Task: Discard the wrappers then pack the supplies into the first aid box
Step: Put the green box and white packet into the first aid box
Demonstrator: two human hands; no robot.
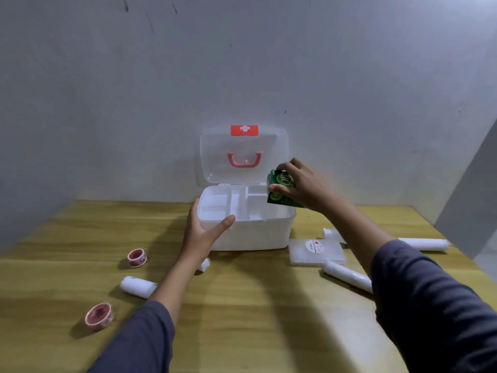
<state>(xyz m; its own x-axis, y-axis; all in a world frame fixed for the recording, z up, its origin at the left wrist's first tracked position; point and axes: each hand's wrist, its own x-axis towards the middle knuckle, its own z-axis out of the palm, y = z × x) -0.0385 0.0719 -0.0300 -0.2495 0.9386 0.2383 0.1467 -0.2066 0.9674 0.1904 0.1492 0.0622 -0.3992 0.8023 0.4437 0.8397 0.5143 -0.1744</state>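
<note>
A white first aid box (258, 234) stands open at the back of the table, its clear lid (243, 153) leaning on the wall and a divided tray inside. My left hand (205, 227) grips the box's front left corner, thumb on the rim. My right hand (301, 184) holds a green carton (281, 191) tilted over the box's right rim. Two red tape rolls (137, 257) (99, 315) and a white bandage roll (137, 286) lie left of my left arm. A small white roll (205, 264) shows partly behind that arm.
Right of the box lie a flat clear packet with a round label (316, 251), a long white roll (347, 278) in front of it, another (422, 243) beyond my right forearm, and a small white piece (332, 234). The yellow wooden table (255, 305) meets grey walls.
</note>
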